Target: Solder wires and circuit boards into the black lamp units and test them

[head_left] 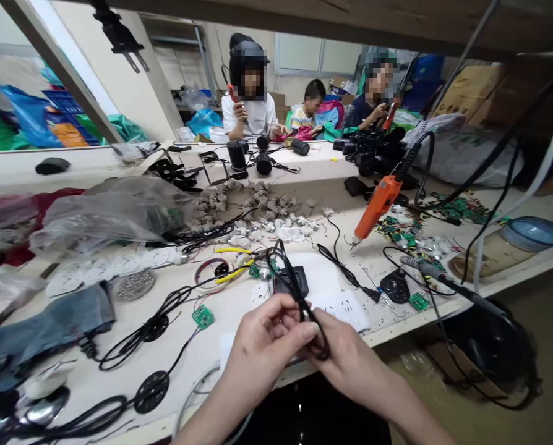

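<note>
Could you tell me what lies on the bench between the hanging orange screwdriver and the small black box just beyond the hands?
In the head view, a black cable crosses the white bench between the orange screwdriver and the black box.

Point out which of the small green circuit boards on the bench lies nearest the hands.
The lone green board just left of the left hand, with thin wires running off it. The other green boards lie farther back by the yellow-handled cutters or far right.

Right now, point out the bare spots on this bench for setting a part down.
Free: the white patch between the black cable and black box; the strip beside the dark mouse-like lump. Crowded: around the grey parts pile and green boards.
</note>
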The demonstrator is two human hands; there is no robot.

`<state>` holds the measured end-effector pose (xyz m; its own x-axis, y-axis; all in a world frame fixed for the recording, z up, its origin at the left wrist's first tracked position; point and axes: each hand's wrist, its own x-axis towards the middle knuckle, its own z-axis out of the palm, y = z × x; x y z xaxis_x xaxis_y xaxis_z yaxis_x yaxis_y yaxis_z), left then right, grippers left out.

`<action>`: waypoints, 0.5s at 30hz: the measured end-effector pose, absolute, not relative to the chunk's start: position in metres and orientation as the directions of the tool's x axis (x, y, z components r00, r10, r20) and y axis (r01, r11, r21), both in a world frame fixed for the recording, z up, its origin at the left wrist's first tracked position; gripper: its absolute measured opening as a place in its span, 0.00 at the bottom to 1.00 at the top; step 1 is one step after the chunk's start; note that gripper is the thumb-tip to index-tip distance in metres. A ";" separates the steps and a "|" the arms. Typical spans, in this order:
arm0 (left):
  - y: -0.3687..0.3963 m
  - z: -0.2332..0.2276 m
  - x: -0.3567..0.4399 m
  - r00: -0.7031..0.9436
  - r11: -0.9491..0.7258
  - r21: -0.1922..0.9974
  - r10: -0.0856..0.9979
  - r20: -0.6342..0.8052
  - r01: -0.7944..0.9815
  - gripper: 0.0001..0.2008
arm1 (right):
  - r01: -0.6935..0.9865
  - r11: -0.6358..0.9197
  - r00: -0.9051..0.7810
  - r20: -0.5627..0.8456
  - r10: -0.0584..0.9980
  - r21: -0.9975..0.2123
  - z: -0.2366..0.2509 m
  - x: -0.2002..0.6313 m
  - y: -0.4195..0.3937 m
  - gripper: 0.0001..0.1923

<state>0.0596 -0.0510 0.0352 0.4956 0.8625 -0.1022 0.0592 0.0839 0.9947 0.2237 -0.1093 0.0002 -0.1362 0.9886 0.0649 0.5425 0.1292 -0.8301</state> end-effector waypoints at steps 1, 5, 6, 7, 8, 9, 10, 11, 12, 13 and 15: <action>-0.051 0.034 0.060 0.515 0.019 0.996 0.855 -0.061 0.086 0.15 | 0.550 0.119 -0.078 0.091 0.993 -0.826 0.000 0.239 -0.109 0.06; -0.051 0.022 0.054 0.549 -0.306 0.913 0.828 0.114 0.271 0.10 | 0.742 0.116 0.036 0.212 0.977 -0.660 -0.002 0.294 -0.108 0.08; -0.052 0.017 0.050 0.544 -0.374 0.871 0.824 0.156 0.317 0.09 | 0.759 0.106 0.034 0.202 0.979 -0.643 -0.003 0.302 -0.107 0.08; -0.053 0.012 0.044 0.537 -0.438 0.823 0.820 0.200 0.362 0.09 | 0.764 0.096 0.031 0.185 0.982 -0.638 -0.004 0.308 -0.107 0.08; -0.054 0.007 0.038 0.532 -0.496 0.766 0.812 0.241 0.410 0.09 | 0.766 0.093 0.023 0.172 0.985 -0.636 -0.004 0.311 -0.106 0.08; -0.055 0.001 0.032 0.533 -0.548 0.700 0.799 0.278 0.458 0.09 | 0.770 0.097 0.012 0.166 0.986 -0.631 -0.005 0.313 -0.106 0.09; -0.056 -0.004 0.026 0.540 -0.589 0.629 0.786 0.301 0.507 0.10 | 0.773 0.104 -0.001 0.163 0.987 -0.625 -0.006 0.313 -0.105 0.09; -0.057 -0.009 0.020 0.556 -0.621 0.556 0.771 0.310 0.552 0.13 | 0.776 0.110 -0.012 0.160 0.987 -0.620 -0.006 0.312 -0.105 0.09; -0.058 -0.014 0.015 0.573 -0.641 0.488 0.761 0.304 0.592 0.17 | 0.779 0.117 -0.023 0.158 0.987 -0.616 -0.007 0.311 -0.104 0.10; -0.058 -0.018 0.011 0.590 -0.651 0.429 0.755 0.286 0.626 0.20 | 0.782 0.122 -0.032 0.156 0.987 -0.612 -0.008 0.310 -0.104 0.10; -0.058 -0.023 0.007 0.622 -0.658 0.352 0.750 0.226 0.665 0.26 | 0.787 0.126 -0.044 0.149 0.988 -0.604 -0.012 0.309 -0.102 0.10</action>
<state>0.0071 -0.0582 -0.0228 0.6218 0.7497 0.2264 0.6654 -0.6582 0.3522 0.3092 -0.1024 -0.0117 -0.0438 0.9879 0.1491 0.7870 0.1260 -0.6039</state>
